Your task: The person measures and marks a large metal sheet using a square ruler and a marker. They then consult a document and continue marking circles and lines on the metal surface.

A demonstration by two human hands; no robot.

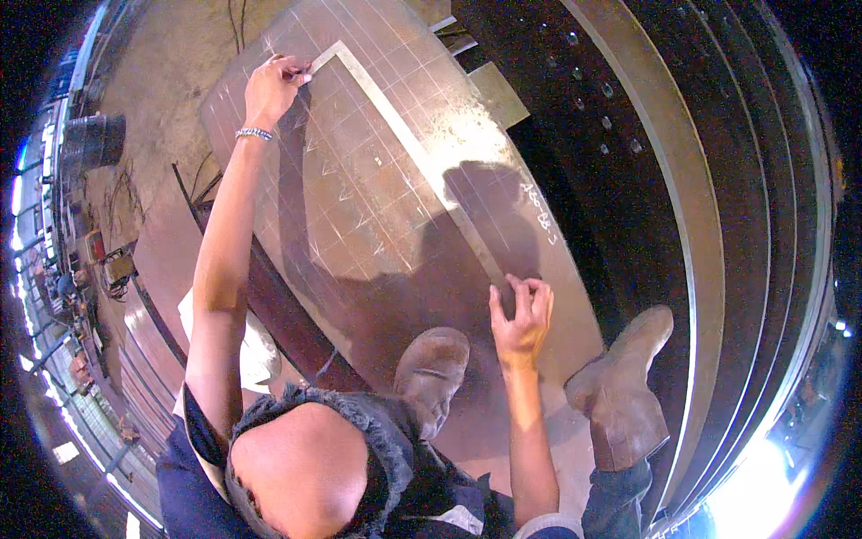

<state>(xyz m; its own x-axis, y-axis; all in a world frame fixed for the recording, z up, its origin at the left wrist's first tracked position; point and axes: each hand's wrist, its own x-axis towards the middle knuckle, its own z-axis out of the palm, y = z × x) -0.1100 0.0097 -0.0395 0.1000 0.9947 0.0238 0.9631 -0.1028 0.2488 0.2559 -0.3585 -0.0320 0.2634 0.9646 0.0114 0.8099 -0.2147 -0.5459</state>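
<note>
At eleven o'clock the left hand (277, 88) pinched the short arm of an L-shaped square (388, 113); at four the right hand (523, 322) held its long end (the plate (355, 202) bore white lines).

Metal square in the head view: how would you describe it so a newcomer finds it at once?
Start with the big brown metal plate filling the middle of the view. Across it lies the metal square, its short arm at the top and its long arm slanting down to the right. It is a solid, pale L-shaped bar, unlike the thin white lines around it.
</note>
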